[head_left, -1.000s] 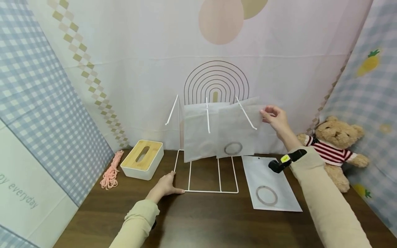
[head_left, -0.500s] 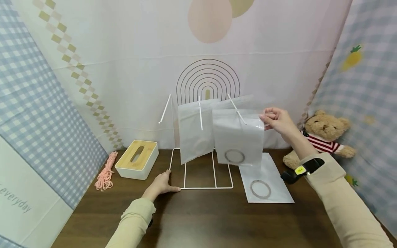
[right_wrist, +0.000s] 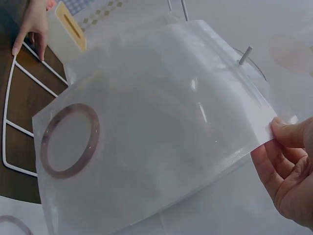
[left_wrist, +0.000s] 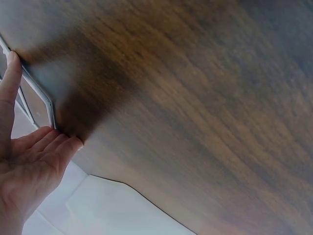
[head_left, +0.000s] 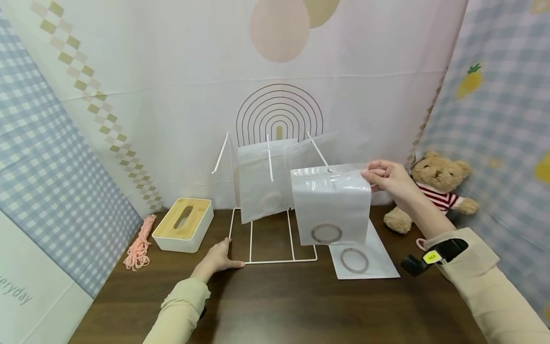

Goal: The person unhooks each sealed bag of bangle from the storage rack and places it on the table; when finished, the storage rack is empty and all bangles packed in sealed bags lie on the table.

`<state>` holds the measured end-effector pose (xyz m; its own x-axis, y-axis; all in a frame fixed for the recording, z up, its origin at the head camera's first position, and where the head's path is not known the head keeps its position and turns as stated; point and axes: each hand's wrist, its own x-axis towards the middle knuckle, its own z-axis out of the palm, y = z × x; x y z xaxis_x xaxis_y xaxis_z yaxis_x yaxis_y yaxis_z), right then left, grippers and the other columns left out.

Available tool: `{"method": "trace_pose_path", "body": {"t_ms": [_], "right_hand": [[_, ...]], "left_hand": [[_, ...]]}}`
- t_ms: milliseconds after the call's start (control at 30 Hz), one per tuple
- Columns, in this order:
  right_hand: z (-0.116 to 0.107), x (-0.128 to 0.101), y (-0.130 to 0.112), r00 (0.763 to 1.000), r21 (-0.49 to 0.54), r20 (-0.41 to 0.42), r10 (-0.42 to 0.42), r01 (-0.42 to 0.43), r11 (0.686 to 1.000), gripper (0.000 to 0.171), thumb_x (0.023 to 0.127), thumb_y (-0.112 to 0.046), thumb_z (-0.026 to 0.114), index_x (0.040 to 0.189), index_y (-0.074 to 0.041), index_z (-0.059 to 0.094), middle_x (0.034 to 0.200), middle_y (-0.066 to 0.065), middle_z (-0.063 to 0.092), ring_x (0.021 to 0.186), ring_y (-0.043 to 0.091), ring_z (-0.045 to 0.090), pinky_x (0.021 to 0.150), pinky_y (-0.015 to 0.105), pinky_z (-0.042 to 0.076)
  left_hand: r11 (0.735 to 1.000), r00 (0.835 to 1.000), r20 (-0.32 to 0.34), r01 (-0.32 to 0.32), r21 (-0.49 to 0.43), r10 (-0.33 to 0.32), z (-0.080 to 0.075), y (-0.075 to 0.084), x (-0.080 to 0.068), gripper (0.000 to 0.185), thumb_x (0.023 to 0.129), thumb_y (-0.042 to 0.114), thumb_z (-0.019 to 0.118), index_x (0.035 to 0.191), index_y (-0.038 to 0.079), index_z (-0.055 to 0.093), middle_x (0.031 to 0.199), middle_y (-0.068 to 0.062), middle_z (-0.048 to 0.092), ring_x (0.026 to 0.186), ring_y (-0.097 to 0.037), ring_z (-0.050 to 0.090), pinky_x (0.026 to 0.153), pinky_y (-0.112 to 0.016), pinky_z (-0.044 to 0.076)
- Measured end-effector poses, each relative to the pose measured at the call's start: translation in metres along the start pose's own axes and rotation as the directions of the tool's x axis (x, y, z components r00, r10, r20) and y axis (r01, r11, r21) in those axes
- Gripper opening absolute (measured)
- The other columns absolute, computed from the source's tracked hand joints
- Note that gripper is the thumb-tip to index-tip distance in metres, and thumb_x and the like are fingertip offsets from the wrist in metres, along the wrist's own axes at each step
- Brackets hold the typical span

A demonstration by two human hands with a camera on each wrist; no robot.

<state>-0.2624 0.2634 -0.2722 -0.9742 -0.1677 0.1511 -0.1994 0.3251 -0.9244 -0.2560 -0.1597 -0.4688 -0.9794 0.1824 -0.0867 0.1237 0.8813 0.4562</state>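
The right hand (head_left: 388, 177) pinches the bag's (head_left: 331, 205) top corner; the bag hangs down, left of the grip. The left hand (head_left: 216, 258) lies flat, pressing the rack (head_left: 275, 260).

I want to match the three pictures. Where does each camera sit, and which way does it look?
Head: worn on the head, looks down at the wire rack, the bag and both arms.
Left wrist: on the left wrist, looks along the table; shows the left hand on the rack's base.
Right wrist: on the right wrist, looks at the bag; shows the right hand pinching it.
Head and right-wrist views share the bag, rack and left hand.
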Motion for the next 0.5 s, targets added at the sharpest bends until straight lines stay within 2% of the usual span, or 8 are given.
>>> {"method": "trace_pose_path", "body": {"t_ms": [100,200,367,500], "right_hand": [[-0.001,-0.006,0.0,1.0,0.037,0.007,-0.014,0.014,0.999,0.011,0.091,-0.018,0.055,0.1,-0.013,0.051,0.079,-0.023,0.066,0.068,-0.001,0.061,0.061,0.018,0.053],[-0.002,-0.011,0.0,0.999,0.126,0.017,-0.041,0.039,0.991,0.006,0.091,-0.014,0.055,0.097,-0.016,0.054,0.079,-0.019,0.068,0.068,0.001,0.061,0.059,0.018,0.052],[-0.004,-0.019,-0.002,0.995,0.273,0.041,-0.086,0.071,0.959,0.01,0.091,-0.008,0.054,0.093,-0.017,0.058,0.081,-0.013,0.07,0.067,0.003,0.063,0.057,0.018,0.052],[-0.008,-0.031,0.002,0.993,0.313,0.081,-0.088,0.058,0.948,0.013,0.092,-0.006,0.051,0.094,-0.016,0.059,0.08,-0.011,0.071,0.067,0.005,0.063,0.059,0.02,0.052]], "left_hand": [[1.0,1.0,-0.007,-0.006,0.004,0.006,0.0,0.0,0.0,0.094,0.066,0.036,0.08,0.13,-0.015,0.036,0.131,-0.035,0.042,0.119,-0.048,0.043,0.1,-0.051,0.039],[1.0,1.0,-0.015,-0.014,0.01,0.014,-0.001,0.0,-0.001,0.093,0.065,0.036,0.081,0.129,-0.015,0.037,0.129,-0.035,0.043,0.117,-0.048,0.045,0.099,-0.051,0.04],[1.0,1.0,-0.02,-0.017,0.016,0.017,0.0,-0.001,-0.001,0.092,0.065,0.036,0.081,0.128,-0.015,0.038,0.128,-0.035,0.045,0.115,-0.048,0.047,0.097,-0.051,0.041],[1.0,1.0,-0.018,-0.012,0.012,0.012,0.0,-0.002,0.0,0.093,0.065,0.037,0.081,0.129,-0.015,0.038,0.128,-0.034,0.045,0.116,-0.047,0.046,0.098,-0.051,0.041]]}}
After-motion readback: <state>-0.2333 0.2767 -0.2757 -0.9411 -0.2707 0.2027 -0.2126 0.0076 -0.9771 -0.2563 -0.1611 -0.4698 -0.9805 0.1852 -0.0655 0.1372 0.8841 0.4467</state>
